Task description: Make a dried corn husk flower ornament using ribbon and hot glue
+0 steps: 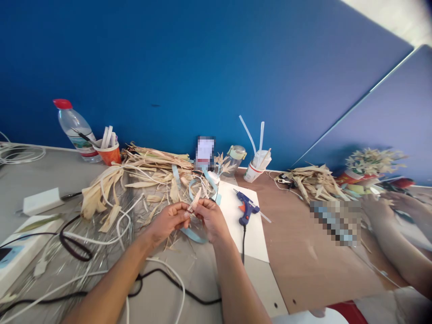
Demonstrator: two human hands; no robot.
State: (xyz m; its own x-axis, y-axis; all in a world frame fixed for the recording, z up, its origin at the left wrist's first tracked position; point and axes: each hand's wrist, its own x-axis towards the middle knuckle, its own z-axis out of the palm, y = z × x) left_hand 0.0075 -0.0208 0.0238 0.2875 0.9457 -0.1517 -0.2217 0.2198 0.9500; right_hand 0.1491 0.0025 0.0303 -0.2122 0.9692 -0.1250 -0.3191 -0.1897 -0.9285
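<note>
Just ahead of me, a small pale piece of dried corn husk (195, 199) points upward between my fingertips. My left hand (171, 220) pinches its lower end. My right hand (212, 219) is closed on the same piece from the right, fingertips close to those of the left. A light-blue ribbon (194, 235) loops behind and below my hands. Dried corn husks (101, 191) lie in a loose heap to the left and behind. A blue hot glue gun (248, 208) rests on a white sheet (232, 238) at the right.
Cables (162, 272) and a power strip (25, 247) spread over the left side. Along the blue partition stand a bottle (79, 130), an orange cup (110, 154), a phone (205, 150) and a cup with glue sticks (254, 172). A co-worker's hands (378, 209) are at the far right, beside more husks (312, 177).
</note>
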